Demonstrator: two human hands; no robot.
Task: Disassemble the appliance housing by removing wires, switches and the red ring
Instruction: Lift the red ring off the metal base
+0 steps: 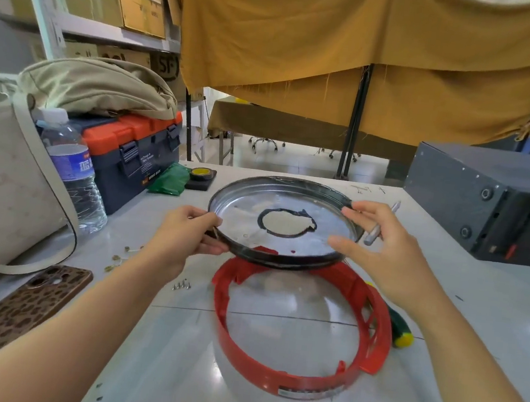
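Observation:
A round shiny metal housing pan (293,204) with a dark rim and a black-edged centre hole is held tilted above the table. My left hand (187,235) pinches its near left rim. My right hand (381,243) is at the right rim, fingers fairly straight, fingertips touching the edge. Below and in front of the pan, the red plastic ring (299,381) lies flat on the white table, apart from the pan. No wires or switches are visible.
A green-and-yellow screwdriver handle (402,332) lies right of the ring, a silver pen (383,226) behind my right hand. Loose screws (181,285) sit left of the ring. A phone (13,314), water bottle (72,172), toolbox (131,149) and bags stand left; a black box (488,203) right.

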